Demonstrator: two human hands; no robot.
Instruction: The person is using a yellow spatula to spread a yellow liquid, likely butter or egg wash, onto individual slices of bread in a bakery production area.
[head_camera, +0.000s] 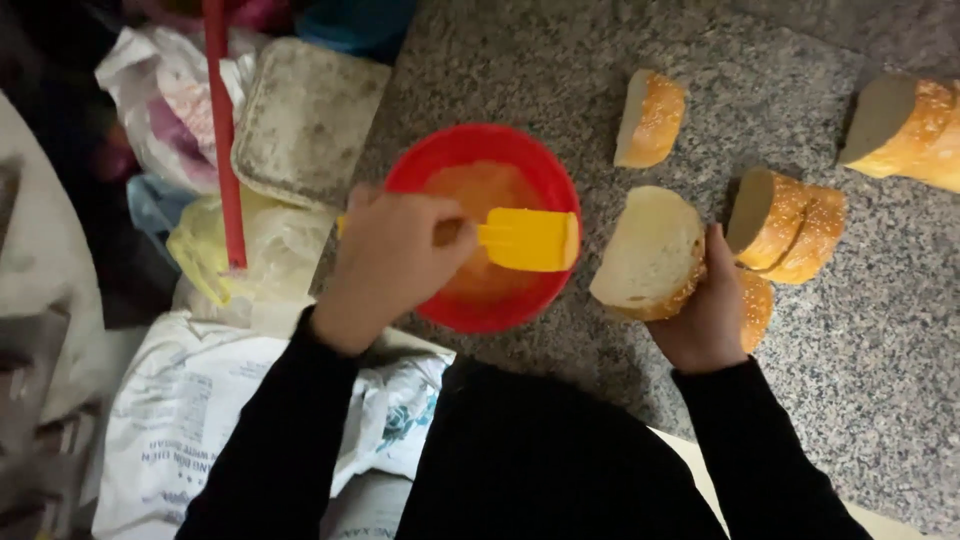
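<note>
My left hand (392, 262) grips the handle of a yellow spatula (530, 240), whose flat blade sits over a red bowl (545, 175) holding an orange mixture. My right hand (706, 312) holds a thick slice of sesame-crusted bread (648, 252) just right of the bowl, with its white cut face turned up. Both arms wear black sleeves. The bowl stands at the left edge of a speckled granite counter (860, 350).
More bread pieces lie on the counter: one (650, 118) at the back, two slices (785, 225) beside my right hand, a bigger chunk (905, 125) at the far right. Left of the counter are a red pole (225, 130), a worn square lid (305, 120), plastic bags and a white sack (200, 410).
</note>
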